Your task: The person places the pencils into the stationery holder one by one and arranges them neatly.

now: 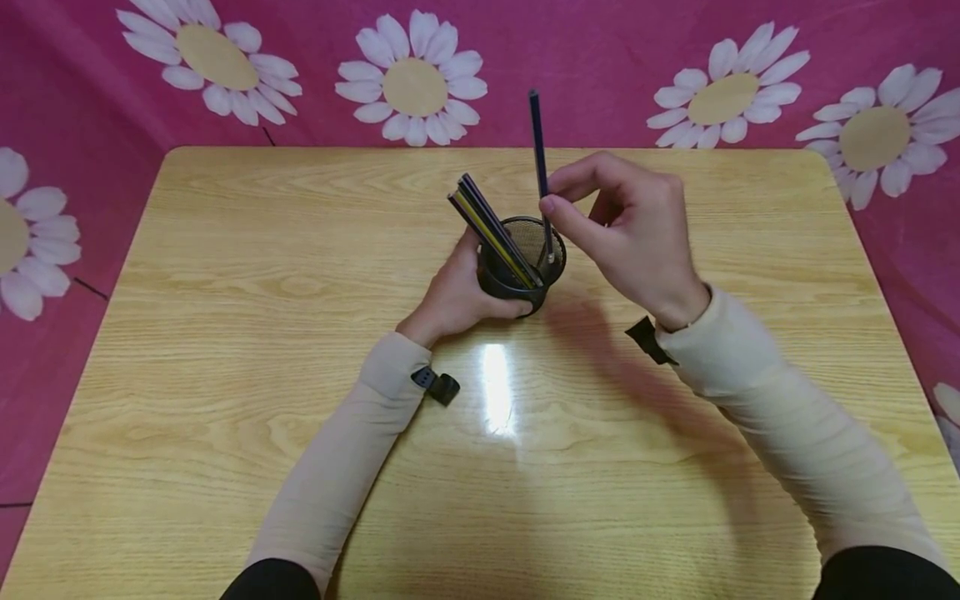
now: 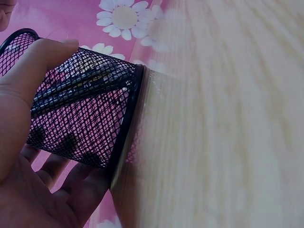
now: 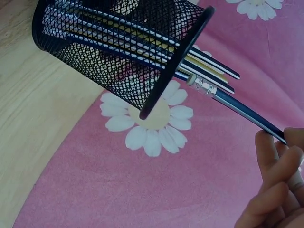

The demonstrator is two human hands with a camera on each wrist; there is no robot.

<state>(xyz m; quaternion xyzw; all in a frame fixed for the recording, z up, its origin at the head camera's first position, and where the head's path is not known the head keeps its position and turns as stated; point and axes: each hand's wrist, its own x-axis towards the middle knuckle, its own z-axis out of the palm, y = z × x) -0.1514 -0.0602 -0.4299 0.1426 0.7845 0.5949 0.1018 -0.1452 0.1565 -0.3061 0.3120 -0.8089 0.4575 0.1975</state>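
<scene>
A black mesh pencil cup stands upright on the wooden table. My left hand grips it around the side, with the thumb along the mesh in the left wrist view. Inside the cup, several dark pencils and a yellow-striped one lean toward the left rim. Above the cup, my right hand pinches a dark pencil between thumb and fingers. That pencil is nearly upright, its eraser end down and right at the cup's rim in the right wrist view.
The light wooden table has its far edge behind the cup. A pink cloth with white daisies hangs behind and at the sides. A dark strap sits on the left sleeve, another on the right.
</scene>
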